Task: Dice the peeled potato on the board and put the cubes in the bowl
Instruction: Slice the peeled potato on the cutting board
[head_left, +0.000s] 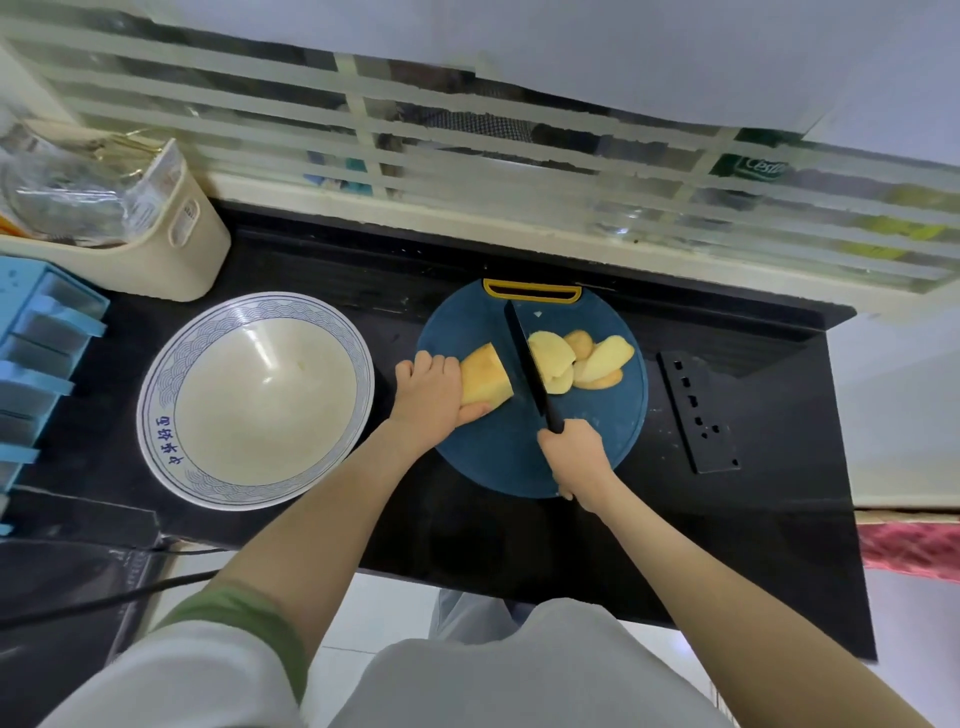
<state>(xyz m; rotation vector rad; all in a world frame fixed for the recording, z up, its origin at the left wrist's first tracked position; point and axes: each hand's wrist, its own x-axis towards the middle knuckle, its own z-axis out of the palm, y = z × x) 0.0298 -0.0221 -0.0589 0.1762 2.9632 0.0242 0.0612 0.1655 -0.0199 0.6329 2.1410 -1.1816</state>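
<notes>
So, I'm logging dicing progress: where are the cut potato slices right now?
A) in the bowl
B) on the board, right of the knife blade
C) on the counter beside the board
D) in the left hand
B: the slices lie piled on the board right of the knife; the bowl shows none.

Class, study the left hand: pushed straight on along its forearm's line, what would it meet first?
The left hand grips the potato chunk; just past that comes the knife, probably, as its blade height is unclear.
</notes>
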